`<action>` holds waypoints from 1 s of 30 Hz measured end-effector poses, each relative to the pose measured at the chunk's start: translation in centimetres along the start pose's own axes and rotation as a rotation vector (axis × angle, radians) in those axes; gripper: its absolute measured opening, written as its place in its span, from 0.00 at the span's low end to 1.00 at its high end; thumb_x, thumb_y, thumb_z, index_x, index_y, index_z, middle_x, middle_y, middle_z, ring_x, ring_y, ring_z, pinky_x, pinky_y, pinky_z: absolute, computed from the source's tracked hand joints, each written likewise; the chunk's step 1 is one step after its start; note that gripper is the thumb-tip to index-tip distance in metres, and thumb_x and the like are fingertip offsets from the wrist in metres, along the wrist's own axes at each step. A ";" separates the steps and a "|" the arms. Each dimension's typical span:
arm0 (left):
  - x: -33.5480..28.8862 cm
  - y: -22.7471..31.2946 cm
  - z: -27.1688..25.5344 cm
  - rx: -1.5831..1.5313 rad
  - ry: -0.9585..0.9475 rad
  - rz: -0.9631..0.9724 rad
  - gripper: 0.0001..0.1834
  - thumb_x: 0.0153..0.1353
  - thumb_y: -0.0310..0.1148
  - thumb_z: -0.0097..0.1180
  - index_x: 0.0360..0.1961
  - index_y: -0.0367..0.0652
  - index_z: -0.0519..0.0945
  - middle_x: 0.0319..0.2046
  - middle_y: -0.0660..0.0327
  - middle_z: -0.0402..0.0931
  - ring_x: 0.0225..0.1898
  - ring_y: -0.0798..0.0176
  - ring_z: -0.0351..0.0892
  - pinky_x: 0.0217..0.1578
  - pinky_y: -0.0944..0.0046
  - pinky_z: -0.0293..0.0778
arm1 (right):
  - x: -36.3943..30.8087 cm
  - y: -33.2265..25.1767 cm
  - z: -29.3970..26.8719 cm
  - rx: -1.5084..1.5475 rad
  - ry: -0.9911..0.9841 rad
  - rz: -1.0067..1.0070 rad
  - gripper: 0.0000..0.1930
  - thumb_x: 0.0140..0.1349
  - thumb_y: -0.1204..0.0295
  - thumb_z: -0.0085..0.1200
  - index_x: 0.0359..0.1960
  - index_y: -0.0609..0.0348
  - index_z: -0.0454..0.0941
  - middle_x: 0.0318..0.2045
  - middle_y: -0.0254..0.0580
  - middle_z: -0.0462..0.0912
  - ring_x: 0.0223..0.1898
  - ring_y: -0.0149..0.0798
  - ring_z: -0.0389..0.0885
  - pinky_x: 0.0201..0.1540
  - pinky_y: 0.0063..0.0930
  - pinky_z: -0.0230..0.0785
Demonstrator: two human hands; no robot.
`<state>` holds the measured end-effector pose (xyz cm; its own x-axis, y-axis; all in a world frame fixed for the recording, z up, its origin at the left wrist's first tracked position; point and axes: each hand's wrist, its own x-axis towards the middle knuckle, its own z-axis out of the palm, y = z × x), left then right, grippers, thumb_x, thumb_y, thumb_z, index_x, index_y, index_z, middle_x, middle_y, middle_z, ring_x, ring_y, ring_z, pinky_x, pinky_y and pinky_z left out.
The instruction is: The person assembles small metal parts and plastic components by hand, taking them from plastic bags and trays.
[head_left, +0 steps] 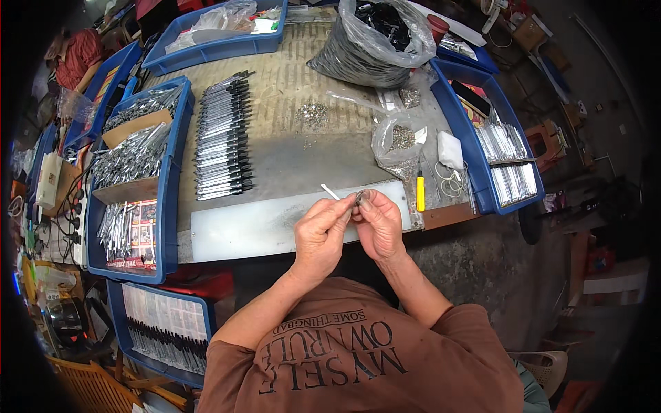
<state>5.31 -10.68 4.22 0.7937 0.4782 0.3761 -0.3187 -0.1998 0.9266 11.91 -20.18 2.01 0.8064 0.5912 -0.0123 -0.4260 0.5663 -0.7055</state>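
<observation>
Above the near edge of the table, my two hands meet at the fingertips. My left hand (321, 233) is closed on a slim white-silver rod (329, 191), whose far end sticks out past the fingers. My right hand (379, 224) pinches a small dark piece (359, 199) against the left fingertips; its exact kind is too small to tell. Below them lies a white board (255, 224). A long row of slim silver pieces with black ends (224, 138) lies to the left. Right of my hands is a yellow-handled screwdriver (421, 191).
Blue trays hold silver parts at left (167, 227) and right (492, 199). Small metal bits (313, 115) lie mid-table. A bag of black parts (358, 58) stands at the back, with a smaller bag of metal bits (396, 155) nearer. Another person (76, 58) is at far left.
</observation>
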 end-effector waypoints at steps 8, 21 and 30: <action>0.1 -0.1 0.1 0.030 0.018 0.022 0.11 0.53 0.19 0.51 0.39 0.36 0.77 0.28 0.60 0.74 0.29 0.70 0.71 0.29 0.74 0.66 | 0.1 1.0 0.2 -0.238 0.030 -0.167 0.08 0.61 0.70 0.44 0.33 0.62 0.70 0.26 0.29 0.71 0.29 0.21 0.66 0.33 0.14 0.59; 0.0 -0.4 0.2 0.041 0.023 -0.005 0.11 0.53 0.19 0.50 0.39 0.35 0.77 0.29 0.60 0.74 0.30 0.70 0.71 0.31 0.74 0.67 | -0.5 0.9 1.2 -0.465 0.119 -0.310 0.08 0.62 0.71 0.41 0.34 0.65 0.70 0.27 0.30 0.71 0.28 0.21 0.65 0.32 0.13 0.60; 0.1 -0.4 0.2 0.058 0.040 0.004 0.12 0.53 0.19 0.50 0.40 0.36 0.76 0.25 0.63 0.71 0.27 0.73 0.67 0.28 0.75 0.64 | 0.0 0.5 1.4 -0.558 0.125 -0.308 0.07 0.60 0.72 0.45 0.30 0.64 0.70 0.23 0.27 0.69 0.27 0.20 0.63 0.30 0.13 0.58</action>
<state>5.65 -10.76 3.94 0.7709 0.5107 0.3805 -0.2901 -0.2503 0.9237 11.14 -19.11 2.65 0.9135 0.3595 0.1906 0.0820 0.2962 -0.9516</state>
